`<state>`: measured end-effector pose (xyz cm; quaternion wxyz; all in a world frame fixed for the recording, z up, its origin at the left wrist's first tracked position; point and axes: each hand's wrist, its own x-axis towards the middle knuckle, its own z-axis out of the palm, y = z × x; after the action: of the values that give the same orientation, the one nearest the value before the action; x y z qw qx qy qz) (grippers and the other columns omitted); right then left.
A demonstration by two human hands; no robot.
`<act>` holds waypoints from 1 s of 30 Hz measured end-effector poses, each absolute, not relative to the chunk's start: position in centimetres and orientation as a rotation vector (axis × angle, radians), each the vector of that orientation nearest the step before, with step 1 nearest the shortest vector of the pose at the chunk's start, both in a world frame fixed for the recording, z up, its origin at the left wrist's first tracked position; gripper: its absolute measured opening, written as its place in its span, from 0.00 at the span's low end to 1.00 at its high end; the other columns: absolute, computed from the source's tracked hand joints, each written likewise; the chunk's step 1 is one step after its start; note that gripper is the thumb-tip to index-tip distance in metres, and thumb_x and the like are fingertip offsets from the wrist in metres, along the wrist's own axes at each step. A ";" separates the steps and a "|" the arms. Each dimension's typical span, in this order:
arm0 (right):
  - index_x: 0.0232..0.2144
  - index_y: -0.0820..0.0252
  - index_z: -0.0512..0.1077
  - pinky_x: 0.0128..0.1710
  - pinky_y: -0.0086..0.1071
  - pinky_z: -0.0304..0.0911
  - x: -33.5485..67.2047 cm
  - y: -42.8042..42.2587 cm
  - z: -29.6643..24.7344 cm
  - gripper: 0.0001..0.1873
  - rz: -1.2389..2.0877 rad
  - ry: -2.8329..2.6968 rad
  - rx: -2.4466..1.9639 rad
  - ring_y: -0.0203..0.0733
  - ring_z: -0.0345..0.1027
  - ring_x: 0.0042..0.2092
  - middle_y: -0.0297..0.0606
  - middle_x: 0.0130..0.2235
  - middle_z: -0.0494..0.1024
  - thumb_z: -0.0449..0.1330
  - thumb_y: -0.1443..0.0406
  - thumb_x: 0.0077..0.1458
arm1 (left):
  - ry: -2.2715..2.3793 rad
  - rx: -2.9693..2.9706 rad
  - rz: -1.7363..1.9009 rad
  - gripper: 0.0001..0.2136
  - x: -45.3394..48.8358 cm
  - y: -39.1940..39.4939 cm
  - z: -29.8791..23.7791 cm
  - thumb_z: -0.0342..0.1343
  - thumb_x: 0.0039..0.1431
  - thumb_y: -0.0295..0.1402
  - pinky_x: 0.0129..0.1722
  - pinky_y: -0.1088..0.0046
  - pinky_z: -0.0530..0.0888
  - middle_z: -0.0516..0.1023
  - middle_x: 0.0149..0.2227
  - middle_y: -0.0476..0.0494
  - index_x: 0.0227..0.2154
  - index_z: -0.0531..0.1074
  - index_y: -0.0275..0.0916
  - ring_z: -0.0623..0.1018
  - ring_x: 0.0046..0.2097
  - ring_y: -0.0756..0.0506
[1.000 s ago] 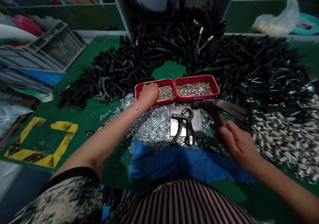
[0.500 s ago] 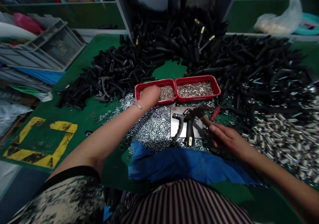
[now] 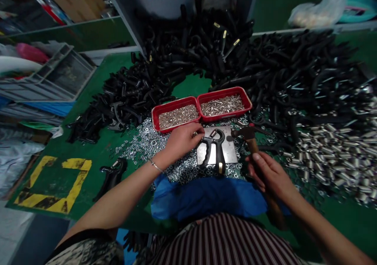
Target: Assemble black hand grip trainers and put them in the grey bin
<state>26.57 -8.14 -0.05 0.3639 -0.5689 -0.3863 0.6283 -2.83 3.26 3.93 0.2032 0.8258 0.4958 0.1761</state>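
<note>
My left hand point(image 3: 184, 139) is closed in a pinch at the upper left of a black hand grip strengthener point(image 3: 219, 151). Whatever its fingertips hold is too small to make out. The hand grip lies on a flat metal plate point(image 3: 232, 153), with its two handles towards me and a small spring at its top. My right hand point(image 3: 269, 172) is wrapped around the wooden handle of a hammer point(image 3: 251, 141). The hammer's head is just beyond the plate's right edge. Left of my left forearm, another black hand grip point(image 3: 113, 176) lies on the green table.
Two red trays point(image 3: 225, 115) of small metal pins and rivets stand behind the plate. Loose nuts or washers point(image 3: 135, 145) surround it. Black grip parts point(image 3: 188, 48) are heaped behind, silver springs point(image 3: 338, 159) at right. Blue cloth point(image 3: 206, 198) lies in front; a grey crate point(image 3: 61, 76) stands left.
My left hand has come out of the left red tray to the hand grip on the plate. The hammer in my right hand has shifted right, off the hand grip. The view has turned slightly.
</note>
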 end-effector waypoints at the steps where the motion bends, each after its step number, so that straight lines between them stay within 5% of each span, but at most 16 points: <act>1: 0.43 0.55 0.69 0.11 0.23 0.54 26.5 -8.1 -0.1 0.19 1.606 -0.987 -1.464 0.28 0.54 0.16 0.28 0.26 0.72 0.57 0.47 0.64 | 1.344 2.260 0.508 0.07 -2.2 2.9 3.8 0.54 0.67 0.34 0.43 0.68 0.73 0.81 0.42 0.46 0.41 0.77 0.42 0.78 0.43 0.47; 11: 0.43 0.55 0.68 0.11 0.24 0.54 26.0 -7.6 0.1 0.19 1.530 -1.042 -1.455 0.28 0.54 0.16 0.28 0.27 0.73 0.55 0.47 0.65 | 1.343 2.292 0.441 0.08 2.0 6.3 0.2 0.51 0.68 0.30 0.48 0.65 0.74 0.79 0.42 0.40 0.39 0.76 0.36 0.78 0.45 0.44; 24: 0.43 0.55 0.68 0.12 0.24 0.52 26.4 -7.5 -1.1 0.17 1.572 -1.065 -1.409 0.27 0.55 0.15 0.28 0.29 0.75 0.53 0.49 0.67 | 1.493 2.524 0.190 0.10 3.1 6.4 0.5 0.49 0.69 0.31 0.37 0.65 0.71 0.81 0.40 0.36 0.39 0.76 0.34 0.79 0.39 0.42; 30: 0.39 0.55 0.65 0.13 0.26 0.52 26.5 -7.3 -0.4 0.18 1.565 -1.098 -1.467 0.28 0.55 0.16 0.29 0.29 0.75 0.53 0.47 0.66 | 1.162 2.990 0.030 0.13 4.1 5.9 0.9 0.45 0.68 0.23 0.47 0.58 0.69 0.78 0.38 0.34 0.39 0.76 0.32 0.77 0.42 0.39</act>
<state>26.52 -7.34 -0.40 0.3578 -0.5685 -0.4254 0.6065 4.07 5.92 0.92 -0.0332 0.9315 0.3622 0.0095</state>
